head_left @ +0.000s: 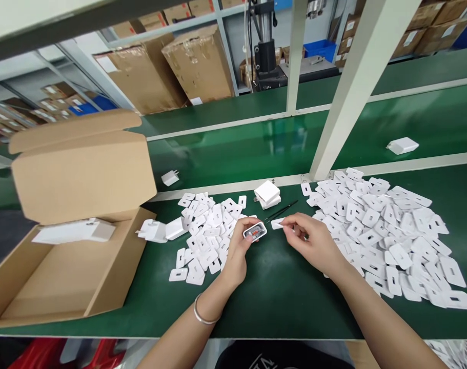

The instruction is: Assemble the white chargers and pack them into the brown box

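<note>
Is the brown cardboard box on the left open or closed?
Open. The brown cardboard box has its lid flap standing up behind it, and its bare interior floor shows, with a flat white piece lying at the back.

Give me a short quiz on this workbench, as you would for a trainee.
1. True or false: the cardboard box stands open.
2. Which hand holds the small white charger?
3. The larger pile of white covers lies: A) left of the hands, B) right of the hands.

Key: 1 true. 2 the left hand; the right hand pinches a single cover. 3 B.
</note>
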A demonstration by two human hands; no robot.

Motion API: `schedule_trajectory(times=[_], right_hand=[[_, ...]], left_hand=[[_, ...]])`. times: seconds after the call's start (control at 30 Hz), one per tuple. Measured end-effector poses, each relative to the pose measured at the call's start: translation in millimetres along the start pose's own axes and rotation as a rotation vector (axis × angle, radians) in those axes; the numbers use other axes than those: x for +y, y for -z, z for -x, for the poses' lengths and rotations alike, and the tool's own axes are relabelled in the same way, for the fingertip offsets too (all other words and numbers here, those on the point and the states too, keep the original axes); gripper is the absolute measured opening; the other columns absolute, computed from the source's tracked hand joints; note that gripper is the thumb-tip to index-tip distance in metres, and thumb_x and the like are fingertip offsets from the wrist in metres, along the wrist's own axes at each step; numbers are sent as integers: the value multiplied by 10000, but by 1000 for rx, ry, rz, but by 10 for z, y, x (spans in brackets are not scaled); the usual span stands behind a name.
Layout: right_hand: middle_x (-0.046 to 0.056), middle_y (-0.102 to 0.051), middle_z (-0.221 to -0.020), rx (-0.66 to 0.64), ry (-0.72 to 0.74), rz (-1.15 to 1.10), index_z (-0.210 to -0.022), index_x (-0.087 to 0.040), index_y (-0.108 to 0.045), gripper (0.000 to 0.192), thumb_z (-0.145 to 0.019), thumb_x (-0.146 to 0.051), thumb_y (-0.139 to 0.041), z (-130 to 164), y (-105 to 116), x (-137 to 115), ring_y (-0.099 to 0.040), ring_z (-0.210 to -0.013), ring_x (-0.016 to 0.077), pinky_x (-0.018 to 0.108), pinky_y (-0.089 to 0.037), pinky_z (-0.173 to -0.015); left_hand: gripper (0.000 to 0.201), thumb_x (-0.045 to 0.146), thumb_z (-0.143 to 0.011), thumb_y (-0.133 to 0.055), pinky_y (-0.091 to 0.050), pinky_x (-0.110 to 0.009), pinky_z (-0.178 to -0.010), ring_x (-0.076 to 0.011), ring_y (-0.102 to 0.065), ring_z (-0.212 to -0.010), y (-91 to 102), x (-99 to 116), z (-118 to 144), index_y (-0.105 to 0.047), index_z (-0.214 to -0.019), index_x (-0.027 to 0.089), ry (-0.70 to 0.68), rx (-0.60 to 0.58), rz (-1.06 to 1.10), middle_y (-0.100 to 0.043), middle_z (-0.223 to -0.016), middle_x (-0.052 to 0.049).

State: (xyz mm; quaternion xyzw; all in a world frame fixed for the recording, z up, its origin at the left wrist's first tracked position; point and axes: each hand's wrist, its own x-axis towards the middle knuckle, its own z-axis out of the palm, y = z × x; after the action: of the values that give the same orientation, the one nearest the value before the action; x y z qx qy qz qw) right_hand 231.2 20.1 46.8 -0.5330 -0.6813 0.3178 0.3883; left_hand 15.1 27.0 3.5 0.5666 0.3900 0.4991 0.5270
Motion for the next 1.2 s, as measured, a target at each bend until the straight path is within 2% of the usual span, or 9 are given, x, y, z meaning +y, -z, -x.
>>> schedule_trajectory(times=[0.1, 0.3, 0.47, 0.53, 0.67, 0.83, 1.0, 1.1, 1.2], right_hand=[[30, -620, -884, -29, -19, -300, -807, -210, -714, 341, -1030, -426, -575, -12, -27, -36, -579, -609, 127, 289, -494, -586], [-1, -615, -804, -76, -156, -553, -880, -216, -753, 300, -922, -513, -743, -1, -194, -13, -516, -504, 99, 278, -470, -510], [9, -567, -882, -16, -88, -422, -892, -225, -724, 237, -950, -455, -711, 42, -263, -43, -484, -568, 101, 275, -429, -527], [-6, -521, -911, 14, -75, -369, -994, -241, -686, 210, -926, -432, -741, 55, -281, -41, -441, -588, 97, 265, -407, -532], [-19, -524, -946, -28, -106, -332, -1218, -266, -545, 387, -949, -493, -704, 80, -317, -19, -469, -636, 115, 274, -436, -585], [29, -632, -933, -193, -106, -308, -1153, -235, -547, 405, -1092, -596, -373, 110, -344, -48, -603, -793, 196, 322, -491, -677], [22, -624, -849, -113, -80, -259, -1027, -228, -548, 474, -1108, -590, -254, 131, -388, -54, -573, -680, 181, 323, -481, -642], [44, -631, -938, 36, 0, -128, -1167, -225, -552, 353, -1077, -529, -397, 139, -390, -57, -585, -706, 187, 330, -480, -639], [79, -590, -1066, 106, 147, -15, -1248, -241, -586, 315, -996, -429, -600, 133, -346, -79, -586, -781, 199, 344, -514, -665]], left_hand=[[389, 569, -1038, -459, -456, -367, -909, -261, -568, -1091, -13, -7, 11, -607, -1222, 260, 13, -36, -38, -607, -1208, -73], [404, 556, -1081, -394, -445, -422, -1029, -286, -559, -1177, -112, 22, 58, -563, -1287, 252, -80, -161, -153, -594, -1246, -98], [279, 426, -1097, -461, -460, -426, -1071, -266, -553, -1241, -177, 20, 80, -525, -1322, 275, -121, -164, -183, -576, -1282, -95], [258, 398, -1104, -456, -467, -421, -1079, -256, -554, -1254, -185, 18, 85, -521, -1322, 278, -146, -160, -158, -571, -1286, -96], [276, 417, -1110, -431, -471, -449, -1100, -268, -547, -1287, -192, 44, 89, -531, -1316, 263, -249, -163, -83, -568, -1307, -119], [280, 378, -1116, -413, -428, -488, -1134, -275, -528, -1303, -198, 72, 79, -542, -1330, 253, -347, -179, -118, -569, -1320, -126], [289, 379, -1111, -432, -458, -482, -1087, -279, -546, -1271, -212, 39, 76, -541, -1350, 259, -373, -173, -205, -587, -1307, -127], [277, 399, -1114, -416, -471, -462, -1059, -268, -584, -1210, -221, 25, 78, -575, -1293, 258, -310, -86, -167, -618, -1240, -109], [304, 445, -1117, -392, -489, -425, -1011, -251, -620, -1135, -207, 17, 69, -602, -1234, 257, -139, -3, -82, -637, -1192, -90]])
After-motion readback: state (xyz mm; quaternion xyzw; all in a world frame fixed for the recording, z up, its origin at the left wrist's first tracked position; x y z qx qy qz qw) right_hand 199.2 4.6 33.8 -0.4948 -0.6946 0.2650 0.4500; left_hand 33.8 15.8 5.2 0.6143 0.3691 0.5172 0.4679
